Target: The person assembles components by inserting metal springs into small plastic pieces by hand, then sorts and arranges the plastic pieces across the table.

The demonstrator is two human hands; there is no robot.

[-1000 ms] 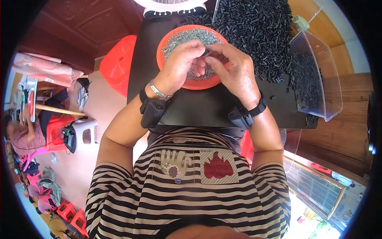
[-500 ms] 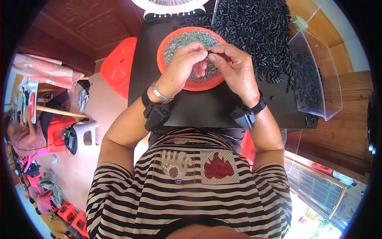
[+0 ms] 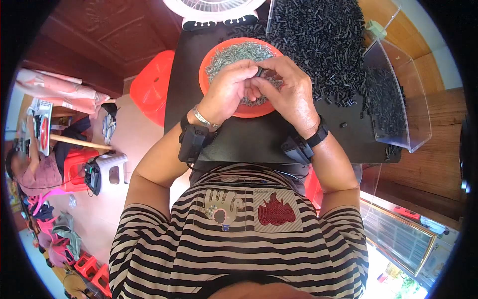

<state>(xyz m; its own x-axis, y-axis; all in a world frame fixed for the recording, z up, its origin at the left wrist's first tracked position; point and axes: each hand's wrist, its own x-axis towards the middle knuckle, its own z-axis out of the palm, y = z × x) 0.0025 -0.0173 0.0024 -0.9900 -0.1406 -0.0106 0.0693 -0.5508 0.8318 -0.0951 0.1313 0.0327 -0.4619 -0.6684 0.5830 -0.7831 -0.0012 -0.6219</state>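
My left hand (image 3: 228,92) and my right hand (image 3: 291,89) meet above an orange-red basin (image 3: 203,74) of small silvery metal pieces (image 3: 241,51). Between the fingertips of both hands is a small black plastic piece (image 3: 259,72); the fingers hide most of it. My left thumb and fingers pinch it from the left, and my right thumb and forefinger close on it from the right. Behind and to the right of the hands spreads a large heap of similar black pieces (image 3: 318,45).
The dark table (image 3: 239,142) carries a clear plastic bin (image 3: 416,117) of black pieces at right and a white fan (image 3: 214,9) at the back. One loose black piece (image 3: 343,124) lies apart. A red stool (image 3: 154,89) stands left; another person (image 3: 37,167) sits at far left.
Both hands stay together over the basin, with small shifts of the fingers and wrists around the black piece. The right hand has turned slightly inward. The whole view has shifted a little.
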